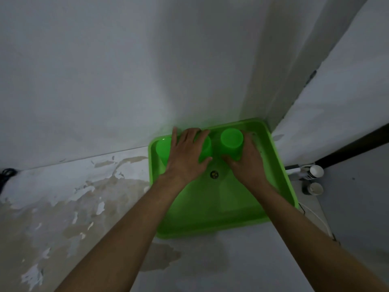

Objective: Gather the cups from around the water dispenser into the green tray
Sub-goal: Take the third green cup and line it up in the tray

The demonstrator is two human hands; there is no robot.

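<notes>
A green tray (212, 220) lies on the floor in a wall corner. Three green cups stand upside down along its far side. My left hand (187, 157) lies over the middle cup (205, 147), fingers wrapped around it. My right hand (247, 159) grips the right cup (231, 142) from its right side and front. The left cup (163, 149) stands free by the tray's left wall, partly hidden behind my left hand. A small dark round mark (214, 174) sits in the tray's middle.
White walls close in behind and to the right of the tray. The floor on the left is stained, with peeling paint (88, 192). Two small white-capped containers (314, 180) and a cable (320, 220) sit right of the tray. Dark cords (5, 173) lie at far left.
</notes>
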